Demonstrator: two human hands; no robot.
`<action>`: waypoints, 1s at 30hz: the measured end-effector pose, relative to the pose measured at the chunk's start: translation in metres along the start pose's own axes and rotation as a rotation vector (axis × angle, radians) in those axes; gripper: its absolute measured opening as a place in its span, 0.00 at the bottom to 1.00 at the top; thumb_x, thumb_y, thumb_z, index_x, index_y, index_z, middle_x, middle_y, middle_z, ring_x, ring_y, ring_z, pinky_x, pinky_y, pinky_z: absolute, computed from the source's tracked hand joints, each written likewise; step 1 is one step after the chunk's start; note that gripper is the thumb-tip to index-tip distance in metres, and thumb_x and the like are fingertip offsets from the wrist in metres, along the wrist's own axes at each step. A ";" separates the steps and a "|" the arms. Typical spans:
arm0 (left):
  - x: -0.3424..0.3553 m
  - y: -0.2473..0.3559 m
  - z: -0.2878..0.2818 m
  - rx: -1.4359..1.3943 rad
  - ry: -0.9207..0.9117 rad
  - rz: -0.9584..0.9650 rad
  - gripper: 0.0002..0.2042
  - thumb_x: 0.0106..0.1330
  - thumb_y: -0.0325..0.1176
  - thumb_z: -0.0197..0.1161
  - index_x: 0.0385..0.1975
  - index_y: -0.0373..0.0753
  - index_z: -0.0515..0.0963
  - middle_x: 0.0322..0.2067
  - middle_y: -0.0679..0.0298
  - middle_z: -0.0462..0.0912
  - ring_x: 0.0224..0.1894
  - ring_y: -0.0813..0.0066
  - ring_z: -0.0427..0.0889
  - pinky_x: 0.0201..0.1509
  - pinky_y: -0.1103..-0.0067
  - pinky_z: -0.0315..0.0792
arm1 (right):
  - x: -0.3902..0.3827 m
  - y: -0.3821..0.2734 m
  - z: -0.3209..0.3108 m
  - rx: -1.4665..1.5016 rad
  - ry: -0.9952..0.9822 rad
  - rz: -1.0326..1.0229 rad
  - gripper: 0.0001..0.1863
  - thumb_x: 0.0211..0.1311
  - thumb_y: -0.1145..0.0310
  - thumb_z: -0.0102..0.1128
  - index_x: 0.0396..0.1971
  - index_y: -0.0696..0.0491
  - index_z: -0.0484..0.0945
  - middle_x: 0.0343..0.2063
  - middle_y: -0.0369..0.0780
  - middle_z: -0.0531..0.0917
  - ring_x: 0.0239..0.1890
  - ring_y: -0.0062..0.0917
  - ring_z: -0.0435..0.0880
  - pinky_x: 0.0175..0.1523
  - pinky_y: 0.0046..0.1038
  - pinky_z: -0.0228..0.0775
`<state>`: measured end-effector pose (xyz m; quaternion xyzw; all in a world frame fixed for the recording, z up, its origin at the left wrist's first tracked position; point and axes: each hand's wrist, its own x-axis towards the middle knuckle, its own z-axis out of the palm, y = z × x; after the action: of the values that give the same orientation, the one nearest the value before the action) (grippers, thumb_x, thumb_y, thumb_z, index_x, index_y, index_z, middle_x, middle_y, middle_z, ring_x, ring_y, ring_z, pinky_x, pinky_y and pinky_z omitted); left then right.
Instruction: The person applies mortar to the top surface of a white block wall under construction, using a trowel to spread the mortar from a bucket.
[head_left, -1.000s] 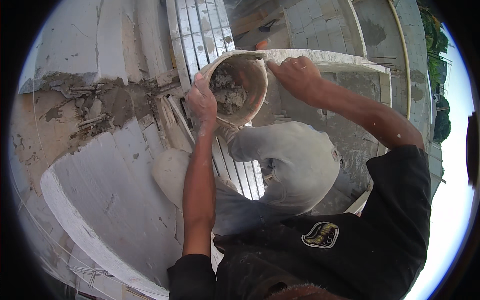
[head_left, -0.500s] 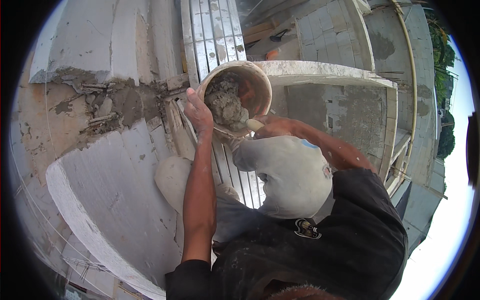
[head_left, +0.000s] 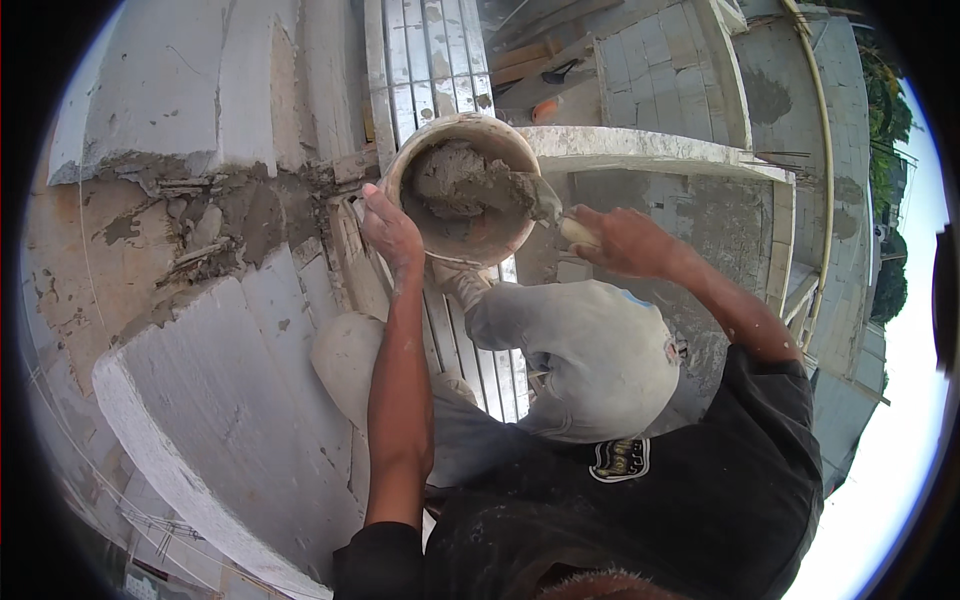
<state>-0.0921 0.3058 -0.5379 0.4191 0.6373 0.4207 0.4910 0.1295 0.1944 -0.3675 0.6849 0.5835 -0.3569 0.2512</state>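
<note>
A round, pale bucket (head_left: pixel 487 258) stands tilted in front of me, its mouth facing up at me. Grey wet mortar (head_left: pixel 455 182) lies inside it. My left hand (head_left: pixel 392 232) grips the bucket's left side near the rim; some of its fingers are hidden. My right hand (head_left: pixel 628 242) is closed around the pale handle of a trowel (head_left: pixel 580 232), just right of the bucket. The trowel's blade reaches over the right rim, and mortar clings to it, touching the mass inside.
Under the bucket runs a ribbed metal plank (head_left: pixel 428 62), and my knees are bent over it. A concrete wall edge (head_left: pixel 640 142) curves away at the right. To the left are a pale wall slab (head_left: pixel 230 370) and broken masonry (head_left: pixel 200 225). A long pole (head_left: pixel 825 130) stands far right.
My right hand and the trowel have moved right, from inside the bucket to its right rim. Mortar has been drawn toward that side. The left hand stays on the bucket, which has tilted slightly.
</note>
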 end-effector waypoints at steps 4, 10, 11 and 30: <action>-0.015 0.009 0.016 0.341 -0.211 0.025 0.31 0.75 0.52 0.39 0.39 0.25 0.80 0.30 0.42 0.83 0.32 0.49 0.81 0.40 0.62 0.71 | 0.019 -0.011 0.010 -0.212 0.202 0.022 0.16 0.60 0.68 0.56 0.47 0.56 0.70 0.31 0.47 0.84 0.37 0.43 0.86 0.40 0.41 0.77; -0.013 0.017 0.023 0.257 -0.131 0.103 0.31 0.75 0.51 0.40 0.39 0.25 0.80 0.30 0.38 0.81 0.34 0.39 0.79 0.40 0.60 0.70 | 0.000 -0.014 0.032 -0.166 -0.086 -0.041 0.21 0.59 0.71 0.55 0.54 0.49 0.66 0.26 0.43 0.84 0.30 0.38 0.87 0.33 0.45 0.77; -0.013 0.016 0.020 0.169 -0.153 0.121 0.30 0.75 0.51 0.41 0.38 0.25 0.80 0.30 0.37 0.81 0.34 0.37 0.78 0.39 0.59 0.70 | -0.010 -0.002 0.024 -0.165 0.001 -0.064 0.21 0.59 0.71 0.55 0.54 0.49 0.66 0.26 0.43 0.84 0.30 0.38 0.87 0.33 0.45 0.77; -0.026 0.010 0.013 0.278 -0.209 0.223 0.28 0.75 0.49 0.41 0.38 0.26 0.80 0.29 0.37 0.79 0.34 0.37 0.79 0.39 0.59 0.71 | 0.024 0.011 -0.014 -0.596 0.306 -0.087 0.23 0.57 0.73 0.57 0.54 0.56 0.69 0.30 0.47 0.82 0.37 0.33 0.87 0.36 0.32 0.79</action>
<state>-0.0739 0.2855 -0.5233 0.5923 0.5845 0.3346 0.4422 0.1445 0.2178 -0.3789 0.6014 0.7217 -0.0739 0.3346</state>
